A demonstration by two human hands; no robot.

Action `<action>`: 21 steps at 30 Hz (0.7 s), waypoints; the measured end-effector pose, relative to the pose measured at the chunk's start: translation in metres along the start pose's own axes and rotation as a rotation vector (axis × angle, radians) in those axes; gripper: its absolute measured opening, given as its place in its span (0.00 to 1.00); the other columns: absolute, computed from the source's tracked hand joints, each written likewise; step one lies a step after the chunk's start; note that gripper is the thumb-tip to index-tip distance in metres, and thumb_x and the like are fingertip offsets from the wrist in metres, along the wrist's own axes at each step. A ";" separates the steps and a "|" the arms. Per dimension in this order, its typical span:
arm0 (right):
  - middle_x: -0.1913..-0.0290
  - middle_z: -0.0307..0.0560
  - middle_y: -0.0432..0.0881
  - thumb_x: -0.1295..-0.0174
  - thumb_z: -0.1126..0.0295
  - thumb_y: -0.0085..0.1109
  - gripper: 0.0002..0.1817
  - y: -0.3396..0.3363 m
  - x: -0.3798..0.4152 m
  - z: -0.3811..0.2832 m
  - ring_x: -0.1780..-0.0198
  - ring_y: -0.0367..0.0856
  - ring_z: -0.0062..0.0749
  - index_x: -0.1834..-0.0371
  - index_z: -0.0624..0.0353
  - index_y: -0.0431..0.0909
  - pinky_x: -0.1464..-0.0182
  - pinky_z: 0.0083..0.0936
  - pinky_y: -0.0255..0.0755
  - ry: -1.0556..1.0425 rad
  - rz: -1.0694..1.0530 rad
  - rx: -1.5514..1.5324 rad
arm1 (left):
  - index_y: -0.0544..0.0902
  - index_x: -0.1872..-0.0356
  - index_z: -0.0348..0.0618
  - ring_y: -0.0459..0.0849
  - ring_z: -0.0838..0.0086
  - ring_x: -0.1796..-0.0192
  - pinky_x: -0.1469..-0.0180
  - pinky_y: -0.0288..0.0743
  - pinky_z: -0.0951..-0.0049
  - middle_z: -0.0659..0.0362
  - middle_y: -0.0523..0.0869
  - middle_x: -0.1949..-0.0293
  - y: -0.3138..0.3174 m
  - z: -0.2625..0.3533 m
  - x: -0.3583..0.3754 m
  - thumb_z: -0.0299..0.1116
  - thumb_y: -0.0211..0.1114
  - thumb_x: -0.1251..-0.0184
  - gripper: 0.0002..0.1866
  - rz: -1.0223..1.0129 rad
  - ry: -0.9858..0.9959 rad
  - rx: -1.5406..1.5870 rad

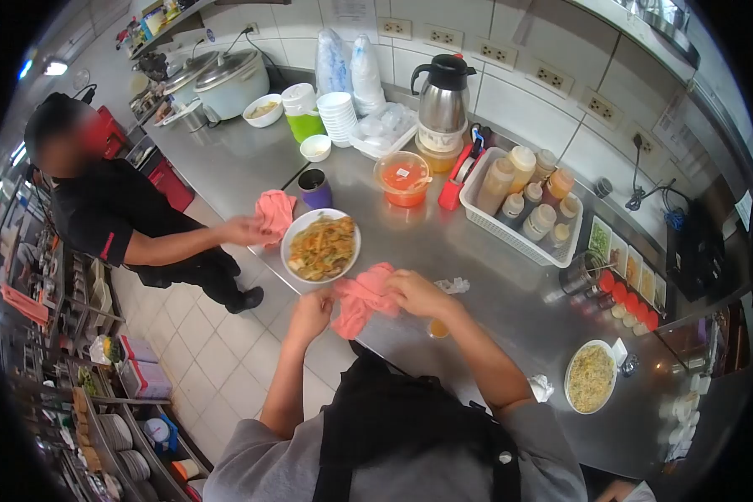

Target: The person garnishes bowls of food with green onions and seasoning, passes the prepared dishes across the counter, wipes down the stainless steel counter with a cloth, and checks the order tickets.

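Observation:
A pink cloth [361, 303] is bunched up between my two hands at the counter's near edge. My left hand [311, 315] is closed at the cloth's left end, just below the rim of a white bowl [286, 259]; its fingertips are partly hidden. On the cloth's right side, my right hand [415, 293] pinches the fabric. Stir-fried food with vegetables [322, 244] fills the bowl. Behind it stands a purple cup [315, 191]. Across the counter corner, a co-worker's hand [247, 231] touches another pink cloth [274, 216].
A tub of orange sauce [403, 177], a steel jug [443, 100] and a white basket [510, 219] of squeeze bottles line the steel counter. At right are red-lidded shakers [619, 293] and an oval plate of fried rice [591, 378]. A co-worker [100, 192] stands at left.

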State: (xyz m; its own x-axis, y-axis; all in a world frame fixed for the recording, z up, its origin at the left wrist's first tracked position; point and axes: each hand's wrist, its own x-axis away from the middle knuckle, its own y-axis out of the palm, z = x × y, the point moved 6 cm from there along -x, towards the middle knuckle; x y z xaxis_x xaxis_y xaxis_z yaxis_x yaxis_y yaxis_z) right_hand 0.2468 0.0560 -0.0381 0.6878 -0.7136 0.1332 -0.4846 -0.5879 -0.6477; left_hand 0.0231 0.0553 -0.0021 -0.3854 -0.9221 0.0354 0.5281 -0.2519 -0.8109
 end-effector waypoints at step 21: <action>0.47 0.54 0.78 0.42 0.82 0.56 0.08 0.034 0.042 -0.010 0.45 0.77 0.36 0.62 0.62 0.81 0.57 0.30 0.77 0.034 0.553 -0.115 | 0.51 0.36 0.44 0.84 0.55 0.54 0.53 0.84 0.58 0.39 0.77 0.49 0.097 -0.043 -0.067 0.33 0.43 0.24 0.21 0.391 -0.397 1.551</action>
State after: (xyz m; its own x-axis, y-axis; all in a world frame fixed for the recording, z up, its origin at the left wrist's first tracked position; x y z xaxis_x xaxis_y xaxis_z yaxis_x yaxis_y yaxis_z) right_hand 0.2537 0.0026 -0.0475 0.2982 -0.9378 -0.1776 -0.8250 -0.1597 -0.5421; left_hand 0.0676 0.1049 -0.1085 0.0216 -0.9477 0.3184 0.8412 0.1893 0.5065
